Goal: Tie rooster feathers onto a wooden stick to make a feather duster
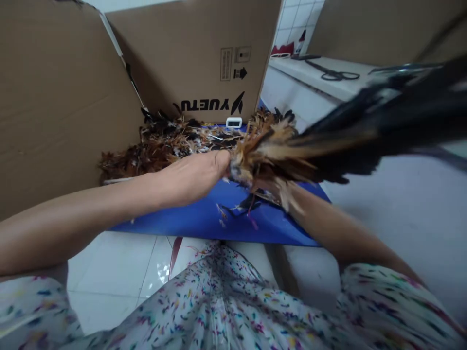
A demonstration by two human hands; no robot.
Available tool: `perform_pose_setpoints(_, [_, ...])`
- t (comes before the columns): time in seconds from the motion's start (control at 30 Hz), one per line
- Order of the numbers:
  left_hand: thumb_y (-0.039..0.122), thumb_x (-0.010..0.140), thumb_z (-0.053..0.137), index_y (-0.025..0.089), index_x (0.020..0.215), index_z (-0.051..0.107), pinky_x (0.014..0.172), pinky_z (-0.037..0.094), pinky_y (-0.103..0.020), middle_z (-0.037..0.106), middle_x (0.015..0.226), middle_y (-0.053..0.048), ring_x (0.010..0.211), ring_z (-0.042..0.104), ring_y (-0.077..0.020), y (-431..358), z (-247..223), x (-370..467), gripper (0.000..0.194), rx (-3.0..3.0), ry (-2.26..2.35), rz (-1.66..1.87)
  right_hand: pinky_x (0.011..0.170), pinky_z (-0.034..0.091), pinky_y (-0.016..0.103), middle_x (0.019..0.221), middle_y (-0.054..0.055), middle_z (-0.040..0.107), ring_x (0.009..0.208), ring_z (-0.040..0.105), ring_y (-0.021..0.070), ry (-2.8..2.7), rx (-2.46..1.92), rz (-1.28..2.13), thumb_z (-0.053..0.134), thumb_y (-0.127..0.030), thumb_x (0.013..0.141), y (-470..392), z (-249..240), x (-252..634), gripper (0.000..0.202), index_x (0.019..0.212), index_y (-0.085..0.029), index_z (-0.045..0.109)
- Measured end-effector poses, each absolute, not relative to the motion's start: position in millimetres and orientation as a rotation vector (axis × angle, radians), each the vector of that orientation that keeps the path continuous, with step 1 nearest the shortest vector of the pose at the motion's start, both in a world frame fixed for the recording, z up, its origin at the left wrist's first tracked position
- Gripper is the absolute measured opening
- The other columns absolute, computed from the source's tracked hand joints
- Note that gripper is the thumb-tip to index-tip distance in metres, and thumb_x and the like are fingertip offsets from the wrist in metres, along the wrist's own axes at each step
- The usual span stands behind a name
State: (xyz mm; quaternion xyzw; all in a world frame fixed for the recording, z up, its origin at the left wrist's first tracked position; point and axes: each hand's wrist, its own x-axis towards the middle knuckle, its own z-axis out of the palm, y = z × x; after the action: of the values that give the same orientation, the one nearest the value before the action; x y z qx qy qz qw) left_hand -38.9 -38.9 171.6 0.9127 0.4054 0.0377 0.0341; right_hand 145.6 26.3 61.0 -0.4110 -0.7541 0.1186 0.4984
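A feather duster (pixel 328 141) with long black and brown plumes stretches from the middle of the view to the upper right, blurred by motion. At its near end, where short tan and orange feathers bunch up, my left hand (pixel 197 177) is closed with the thumb on top. My right hand (pixel 270 185) lies under this end, mostly covered by the feathers; its fingers are hidden. Loose feathers (pixel 160 141) in brown, black and white are heaped behind my hands. A few dark feathers (pixel 248 203) lie on the blue board (pixel 197 218) below.
Cardboard panels (pixel 182 48) stand at the left and back. A small white device with a dark display (pixel 234 122) sits by the back panel. On the white ledge at right are black-handled scissors (pixel 337 75) and a small dark bottle (pixel 301 43). White tiles (pixel 105 272) cover the floor.
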Motion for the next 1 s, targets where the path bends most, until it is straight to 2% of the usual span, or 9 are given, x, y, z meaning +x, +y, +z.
perform_pose_setpoints(0.1, [0.023, 0.091, 0.045, 0.017, 0.097, 0.053, 0.066, 0.043, -0.030, 0.060, 0.078, -0.008, 0.070, 0.059, -0.0197, -24.4, 169.5, -43.1, 0.011, 2.745, 1.334, 0.209, 0.047, 0.044, 0.013, 0.055, -0.009, 0.064, 0.048, 0.052, 0.0032, -1.981, -0.877, 0.411, 0.063, -0.022, 0.085, 6.2, 45.3, 136.6, 0.025, 0.063, -0.013, 0.067])
perform_pose_setpoints(0.2, [0.025, 0.092, 0.042, 0.015, 0.099, 0.055, 0.070, 0.046, -0.032, 0.064, 0.082, -0.011, 0.074, 0.062, -0.0218, -11.6, 162.2, -45.0, 0.018, 2.717, 1.373, 0.245, 0.056, 0.050, 0.017, 0.067, -0.003, 0.072, 0.058, 0.064, 0.0084, -2.003, -0.773, 0.436, 0.068, -0.021, 0.084, -18.8, 39.9, 137.0, 0.010, 0.080, -0.016, 0.074])
perform_pose_setpoints(0.3, [0.025, 0.094, 0.038, 0.013, 0.103, 0.055, 0.072, 0.048, -0.033, 0.067, 0.088, -0.014, 0.079, 0.065, -0.0234, -3.5, 153.3, -45.3, 0.023, 2.730, 1.410, 0.192, 0.069, 0.054, 0.023, 0.078, 0.001, 0.076, 0.068, 0.069, 0.0122, -2.061, -0.731, 0.255, 0.060, -0.024, 0.091, -41.8, 43.2, 141.9, 0.016, 0.084, -0.020, 0.074])
perform_pose_setpoints(0.4, [0.023, 0.093, 0.039, 0.012, 0.104, 0.056, 0.072, 0.049, -0.031, 0.068, 0.089, -0.014, 0.081, 0.067, -0.0240, -1.3, 144.6, -44.1, 0.023, 2.772, 1.447, 0.080, 0.071, 0.053, 0.025, 0.085, 0.003, 0.076, 0.075, 0.070, 0.0138, -2.112, -0.699, 0.095, 0.054, -0.022, 0.094, -57.5, 53.3, 147.3, 0.018, 0.092, -0.019, 0.072])
perform_pose_setpoints(0.47, [0.020, 0.092, 0.041, 0.011, 0.105, 0.057, 0.071, 0.049, -0.031, 0.068, 0.088, -0.014, 0.083, 0.068, -0.0247, -4.0, 139.9, -41.8, 0.023, 2.815, 1.444, -0.003, 0.070, 0.051, 0.024, 0.083, 0.003, 0.075, 0.074, 0.070, 0.0133, -2.123, -0.702, 0.069, 0.054, -0.020, 0.093, -64.2, 63.7, 150.4, 0.017, 0.091, -0.017, 0.071])
perform_pose_setpoints(0.6, [0.010, 0.089, 0.036, 0.009, 0.107, 0.056, 0.070, 0.049, -0.031, 0.067, 0.091, -0.015, 0.085, 0.068, -0.0255, -16.9, 134.3, -35.7, 0.028, 2.905, 1.416, -0.158, 0.060, 0.045, 0.022, 0.069, -0.003, 0.070, 0.059, 0.062, 0.0092, -2.129, -0.785, 0.159, 0.056, -0.020, 0.092, -71.2, 89.5, 156.0, 0.016, 0.082, -0.019, 0.069])
perform_pose_setpoints(0.73, [0.008, 0.091, 0.029, 0.009, 0.112, 0.054, 0.069, 0.050, -0.033, 0.065, 0.094, -0.016, 0.086, 0.068, -0.0257, -29.4, 130.7, -32.6, 0.033, 2.961, 1.469, -0.277, 0.053, 0.040, 0.023, 0.060, -0.005, 0.065, 0.050, 0.053, 0.0077, -2.138, -0.870, 0.277, 0.057, -0.022, 0.090, -71.0, 109.3, 162.1, 0.018, 0.076, -0.021, 0.068])
perform_pose_setpoints(0.87, [0.008, 0.093, 0.028, 0.009, 0.111, 0.056, 0.070, 0.050, -0.031, 0.063, 0.091, -0.014, 0.084, 0.067, -0.0223, -36.4, 121.6, -30.2, 0.033, 3.033, 1.485, -0.338, 0.056, 0.041, 0.026, 0.064, -0.001, 0.067, 0.056, 0.056, 0.0113, -2.297, -0.888, 0.104, 0.051, -0.026, 0.092, -63.2, 125.6, 166.8, 0.026, 0.072, -0.021, 0.066])
perform_pose_setpoints(1.0, [0.010, 0.095, 0.026, 0.009, 0.109, 0.058, 0.063, 0.048, -0.031, 0.062, 0.089, -0.014, 0.078, 0.066, -0.0225, -43.9, 113.9, -28.2, 0.035, 3.139, 1.410, -0.362, 0.063, 0.043, 0.029, 0.072, 0.001, 0.069, 0.066, 0.060, 0.0149, -2.480, -0.878, -0.009, 0.051, -0.033, 0.093, -37.7, 151.6, 172.5, 0.028, 0.073, -0.022, 0.067])
